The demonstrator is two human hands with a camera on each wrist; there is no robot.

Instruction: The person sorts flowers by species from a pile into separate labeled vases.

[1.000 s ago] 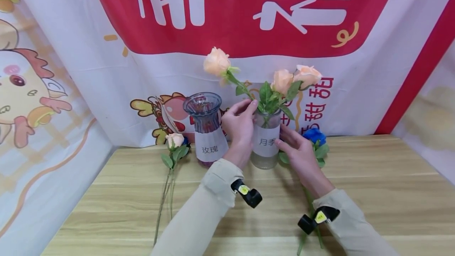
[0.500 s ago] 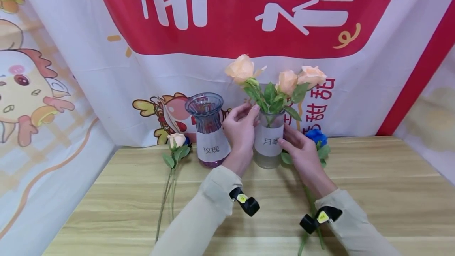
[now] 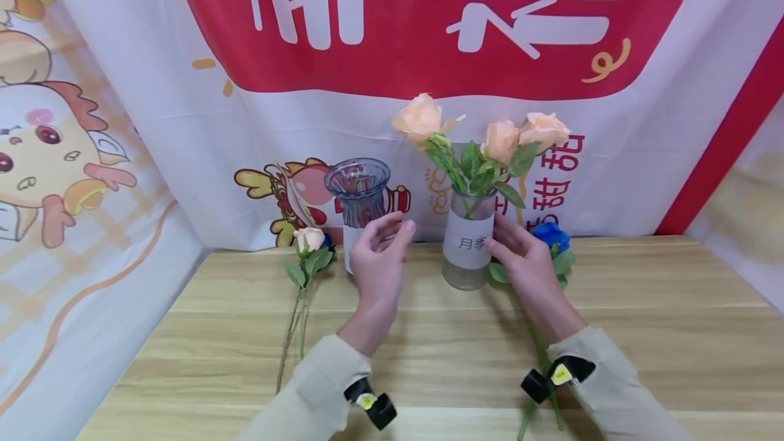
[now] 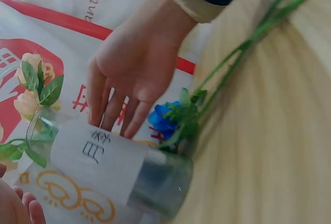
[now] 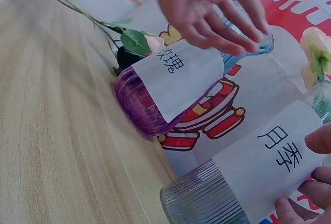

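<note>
Holding the clear vase (image 3: 467, 271) upright, the right hand (image 3: 528, 263) sets its thumb on the white label (image 3: 456, 242), fingers bent round the right side. Vase position: on the wooden table (image 3: 422, 373), near the backdrop (image 3: 318, 121). Three peach roses (image 3: 421, 118) rise from its mouth, one leaning left, two to the right. Left hand (image 3: 378, 267): holds nothing; fingers loosely bent, thumb and fingertips apart, partly covering the blue-purple vase (image 3: 358, 189) in the head view. Blue rose (image 3: 549, 235) lies right of the clear vase; pale rose (image 3: 310, 239) lies left of the blue-purple one.
</note>
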